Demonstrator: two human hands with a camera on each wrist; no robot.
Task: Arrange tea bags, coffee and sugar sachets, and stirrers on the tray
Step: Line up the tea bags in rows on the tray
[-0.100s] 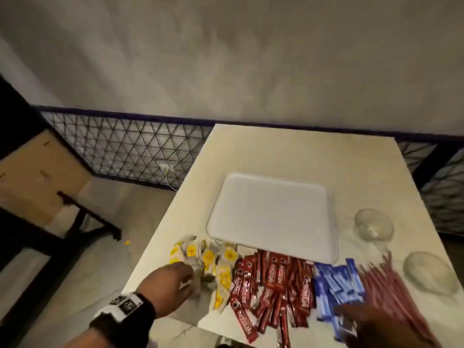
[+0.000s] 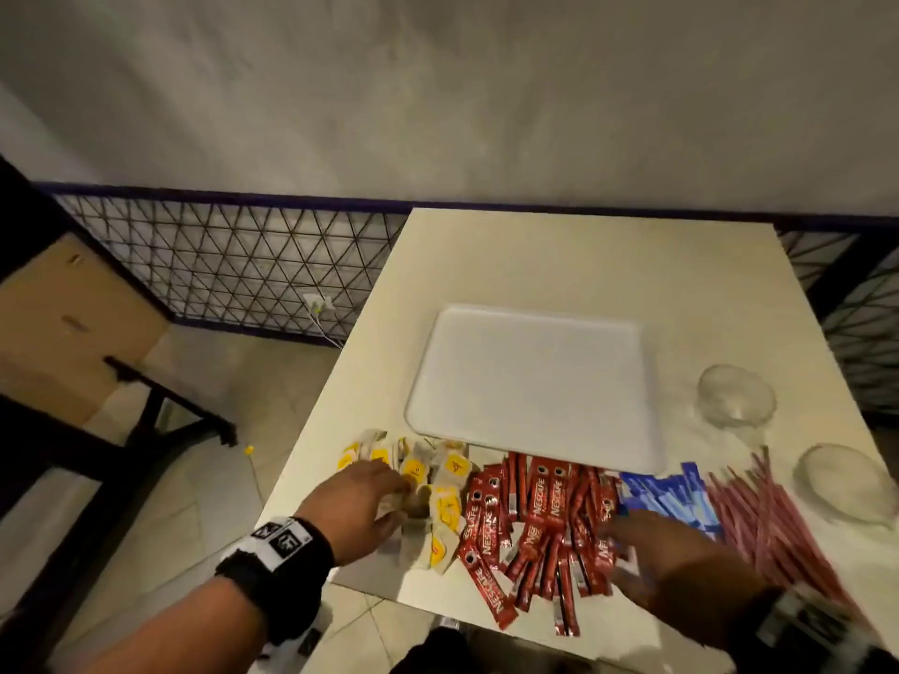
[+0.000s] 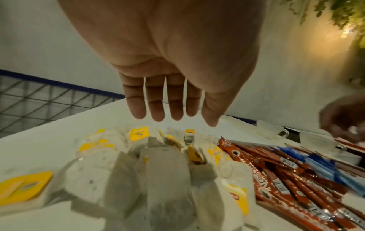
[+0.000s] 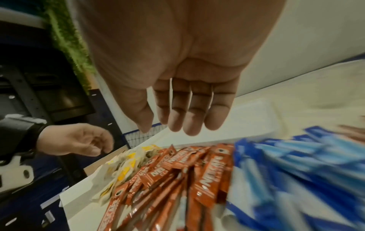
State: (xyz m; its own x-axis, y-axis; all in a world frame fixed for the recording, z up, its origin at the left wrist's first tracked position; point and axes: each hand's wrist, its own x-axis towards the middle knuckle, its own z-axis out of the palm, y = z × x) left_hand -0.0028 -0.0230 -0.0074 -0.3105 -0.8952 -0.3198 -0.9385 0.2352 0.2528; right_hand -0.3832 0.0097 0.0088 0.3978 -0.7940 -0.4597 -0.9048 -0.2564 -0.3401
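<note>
The head camera looks forward and steeply down from above the near edge of the table [image 2: 559, 255], taking in the white tray [image 2: 530, 381] beyond the sachets. Each wrist camera sits low and very close over the piles, facing along the palm toward the tray. All three views share the red Nescafe sachets [image 2: 540, 522] beside the tray's near edge.
</note>
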